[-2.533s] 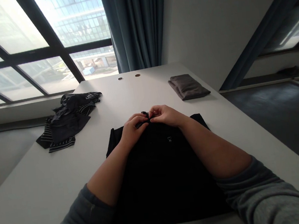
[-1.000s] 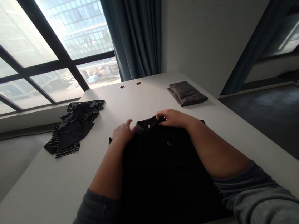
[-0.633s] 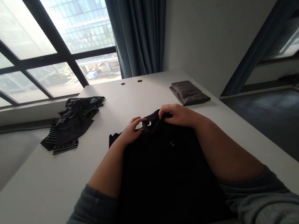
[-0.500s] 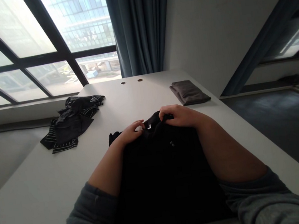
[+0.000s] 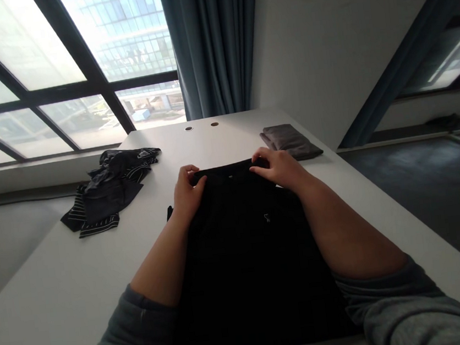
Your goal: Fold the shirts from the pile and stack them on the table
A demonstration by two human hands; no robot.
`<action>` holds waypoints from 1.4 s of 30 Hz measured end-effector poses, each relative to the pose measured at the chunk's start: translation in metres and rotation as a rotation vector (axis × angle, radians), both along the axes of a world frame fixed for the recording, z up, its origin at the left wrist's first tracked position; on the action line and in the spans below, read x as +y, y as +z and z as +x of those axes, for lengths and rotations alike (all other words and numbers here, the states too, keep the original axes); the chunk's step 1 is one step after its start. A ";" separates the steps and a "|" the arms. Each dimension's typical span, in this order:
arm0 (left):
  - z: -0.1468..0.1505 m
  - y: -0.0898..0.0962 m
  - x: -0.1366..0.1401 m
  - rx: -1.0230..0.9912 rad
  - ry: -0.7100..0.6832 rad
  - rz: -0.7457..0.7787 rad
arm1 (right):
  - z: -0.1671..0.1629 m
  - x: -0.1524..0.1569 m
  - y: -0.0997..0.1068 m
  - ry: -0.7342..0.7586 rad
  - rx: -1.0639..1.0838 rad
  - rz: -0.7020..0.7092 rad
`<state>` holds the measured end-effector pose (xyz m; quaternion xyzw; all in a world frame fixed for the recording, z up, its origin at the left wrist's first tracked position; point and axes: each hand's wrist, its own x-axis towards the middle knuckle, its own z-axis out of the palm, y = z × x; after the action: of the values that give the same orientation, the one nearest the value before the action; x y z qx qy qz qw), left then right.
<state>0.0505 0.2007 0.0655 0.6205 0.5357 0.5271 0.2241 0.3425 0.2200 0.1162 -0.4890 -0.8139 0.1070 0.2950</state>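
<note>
A black shirt with a small light logo on its chest lies spread on the white table in front of me, its lower hem toward me. Pinched in my left hand is the left end of its collar edge. My right hand grips the right end of the same edge between thumb and fingers. Between the two hands the collar runs nearly straight, raised a little at the far side. My forearms rest over the shirt's sides and hide parts of them.
On the left of the white table lies a loose heap of dark clothes, some striped. A folded grey-brown garment sits near the right edge. Two round holes pierce the far end, before a blue curtain and a window.
Both hands have moved apart and farther from me. The collar, bunched and gaping before, is now stretched into a nearly straight edge between them.
</note>
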 end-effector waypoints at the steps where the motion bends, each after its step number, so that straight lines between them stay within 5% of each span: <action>1: 0.001 0.003 -0.001 0.014 0.032 0.024 | -0.002 -0.001 -0.001 -0.014 0.029 0.018; 7: -0.004 0.004 0.000 0.131 0.185 -0.013 | -0.007 0.005 -0.012 -0.040 0.135 -0.009; 13: -0.007 -0.002 0.007 -0.076 -0.005 0.011 | 0.000 0.012 -0.018 -0.044 0.325 -0.086; 19: -0.008 -0.004 0.007 -0.145 -0.175 -0.040 | 0.008 0.013 -0.019 0.154 0.446 -0.305; 28: -0.003 -0.010 0.010 -0.168 0.025 -0.032 | -0.004 0.025 -0.041 -0.061 0.368 -0.101; 38: -0.025 0.011 -0.004 -0.146 -0.501 -0.150 | -0.008 0.003 -0.019 0.234 0.440 -0.217; 42: -0.015 0.026 -0.013 0.200 -0.404 -0.102 | -0.015 -0.007 -0.007 0.296 0.335 -0.130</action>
<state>0.0356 0.1877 0.0920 0.7520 0.4461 0.3797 0.3021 0.3273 0.2127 0.1094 -0.3576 -0.8080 0.2807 0.3748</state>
